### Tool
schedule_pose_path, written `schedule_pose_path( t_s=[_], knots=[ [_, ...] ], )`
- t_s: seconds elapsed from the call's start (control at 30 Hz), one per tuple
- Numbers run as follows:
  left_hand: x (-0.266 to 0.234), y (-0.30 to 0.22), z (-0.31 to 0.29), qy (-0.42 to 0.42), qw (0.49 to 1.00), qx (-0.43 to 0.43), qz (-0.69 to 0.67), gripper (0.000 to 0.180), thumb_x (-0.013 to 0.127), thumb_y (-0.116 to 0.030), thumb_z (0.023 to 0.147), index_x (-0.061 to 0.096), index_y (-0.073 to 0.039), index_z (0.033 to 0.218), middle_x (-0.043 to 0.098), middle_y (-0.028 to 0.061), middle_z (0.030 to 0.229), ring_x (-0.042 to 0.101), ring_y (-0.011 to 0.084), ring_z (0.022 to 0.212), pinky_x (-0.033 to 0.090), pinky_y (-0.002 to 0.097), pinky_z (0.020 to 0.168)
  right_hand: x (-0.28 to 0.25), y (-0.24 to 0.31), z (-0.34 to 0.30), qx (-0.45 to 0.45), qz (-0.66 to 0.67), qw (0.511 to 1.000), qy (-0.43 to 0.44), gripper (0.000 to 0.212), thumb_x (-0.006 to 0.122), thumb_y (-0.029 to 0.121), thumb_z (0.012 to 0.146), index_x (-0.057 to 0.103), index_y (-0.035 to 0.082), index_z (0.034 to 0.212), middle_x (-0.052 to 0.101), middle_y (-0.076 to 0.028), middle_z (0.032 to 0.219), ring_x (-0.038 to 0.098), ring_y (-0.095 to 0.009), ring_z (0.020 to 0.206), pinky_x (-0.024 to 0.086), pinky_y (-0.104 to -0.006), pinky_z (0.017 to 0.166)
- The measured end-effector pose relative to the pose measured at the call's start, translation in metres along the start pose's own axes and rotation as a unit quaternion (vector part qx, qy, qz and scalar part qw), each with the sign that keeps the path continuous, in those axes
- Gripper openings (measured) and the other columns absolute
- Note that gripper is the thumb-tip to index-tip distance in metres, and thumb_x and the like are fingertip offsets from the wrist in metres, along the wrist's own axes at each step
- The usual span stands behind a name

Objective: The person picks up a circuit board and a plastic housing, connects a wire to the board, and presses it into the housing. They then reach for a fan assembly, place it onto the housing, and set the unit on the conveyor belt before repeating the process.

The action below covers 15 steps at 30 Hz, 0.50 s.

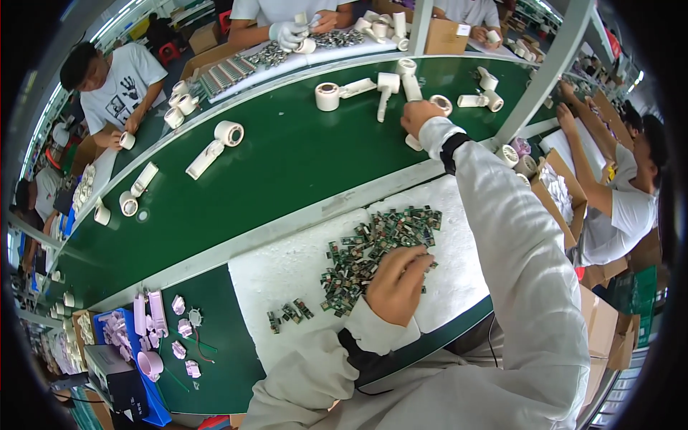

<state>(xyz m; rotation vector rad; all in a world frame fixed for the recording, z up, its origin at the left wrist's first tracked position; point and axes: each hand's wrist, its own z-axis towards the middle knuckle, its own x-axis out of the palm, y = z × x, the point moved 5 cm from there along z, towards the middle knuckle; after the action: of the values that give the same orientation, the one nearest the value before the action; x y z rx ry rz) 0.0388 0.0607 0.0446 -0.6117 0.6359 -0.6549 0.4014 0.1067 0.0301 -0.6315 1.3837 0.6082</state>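
My left hand (396, 284) is over a heap of small green circuit boards (351, 261) on a white foam sheet (252, 287). Its fingers are pinched together, and the edge of a small circuit board (433, 265) shows at the fingertips. Stretched far across the green conveyor belt (287, 147), my right hand (421, 119) has its fingers curled around a white handheld fan housing (413, 142), mostly hidden by the hand. Beside it stand another round white fan head (441, 105) and a white handle piece (411, 86). Several boards (292, 312) lie apart from the heap, at its left.
More white fan housings (215, 149) lie along the belt. At lower left are pink plastic parts (150, 364), a blue bin (147, 390) and a black box (115, 376). A metal post (548, 68) rises at right, near a carton (562, 201). Co-workers sit around the belt.
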Motion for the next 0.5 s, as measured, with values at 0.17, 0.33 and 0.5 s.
schedule_pose_path(
  t_s=[0.17,0.33,0.5],
  knots=[
    [0.011,-0.002,-0.009,0.076,0.992,0.035,-0.099,0.037,0.065,0.010,0.078,0.066,-0.001,0.113,0.064,0.0132,0.114,0.064,0.0309,0.103,0.054,0.0374,0.086,-0.018,0.023,0.017,0.133,0.122,0.981,-0.073,0.045,0.063,0.046,0.090,0.070,0.004,0.104,0.073,-0.019,0.098,0.070,-0.038,0.093,0.055,-0.0458,0.084],
    [0.055,0.005,-0.036,0.150,0.986,0.015,-0.067,0.030,0.066,0.001,0.083,0.064,-0.002,0.112,0.064,0.0109,0.110,0.064,0.0279,0.101,0.054,0.0347,0.086,0.011,-0.003,0.047,0.153,0.107,0.982,-0.031,0.056,0.066,0.054,0.084,0.072,0.003,0.105,0.072,-0.021,0.105,0.070,-0.037,0.098,0.054,-0.0463,0.087],
    [0.046,0.009,-0.036,0.202,0.975,0.070,-0.055,0.026,0.067,-0.004,0.083,0.065,-0.002,0.109,0.064,0.0089,0.105,0.062,0.0260,0.098,0.054,0.0328,0.086,-0.032,0.026,0.015,0.109,0.054,0.992,-0.043,0.045,0.072,0.045,0.080,0.073,0.005,0.101,0.072,-0.019,0.102,0.069,-0.037,0.096,0.055,-0.0464,0.086]
  ],
)
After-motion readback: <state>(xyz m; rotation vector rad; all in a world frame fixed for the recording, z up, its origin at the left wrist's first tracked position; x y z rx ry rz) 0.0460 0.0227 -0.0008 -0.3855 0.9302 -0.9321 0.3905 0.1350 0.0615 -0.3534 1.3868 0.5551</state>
